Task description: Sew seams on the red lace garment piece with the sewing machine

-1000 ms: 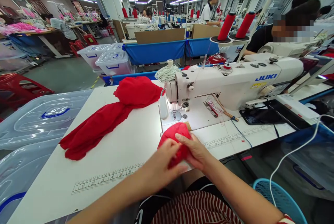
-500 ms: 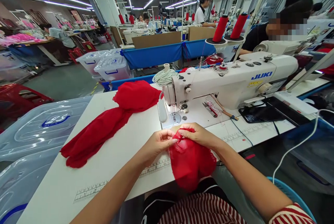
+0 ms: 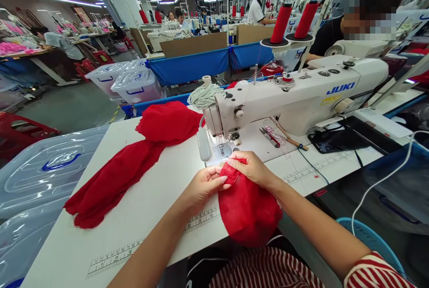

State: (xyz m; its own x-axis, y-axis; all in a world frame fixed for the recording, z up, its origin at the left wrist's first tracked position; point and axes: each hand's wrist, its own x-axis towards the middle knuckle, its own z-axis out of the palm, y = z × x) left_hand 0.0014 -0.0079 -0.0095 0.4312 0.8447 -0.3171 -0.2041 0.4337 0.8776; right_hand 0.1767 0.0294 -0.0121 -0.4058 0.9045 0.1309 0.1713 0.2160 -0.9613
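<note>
Between my two hands is a piece of sheer red fabric [image 3: 250, 209], its gathered upper edge pinched and the rest hanging over the table's front edge toward my lap. My left hand [image 3: 204, 187] is closed on the left of that edge, thumb against fingers. My right hand [image 3: 251, 169] grips the top from the right, thumb over the cloth. Just beyond my hands stands a white sewing machine [image 3: 284, 100], its needle area near my fingertips. A longer heap of red cloth [image 3: 124, 176] lies on the table to the left, reaching behind the machine head.
Red-handled thread snips [image 3: 270, 137] and a wooden-handled tool [image 3: 290, 139] lie on the machine bed. A black phone-like slab [image 3: 331, 140] rests farther right. Clear plastic bins [image 3: 43, 167] stand left of the table [image 3: 157, 216]. Red thread cones [image 3: 280, 24] rise behind; a co-worker [image 3: 330, 37] sits beyond.
My fingers have shifted slightly along the fabric's edge, and the hanging part now looks fuller and more bunched. The view has turned a little; the red heap stays on the table.
</note>
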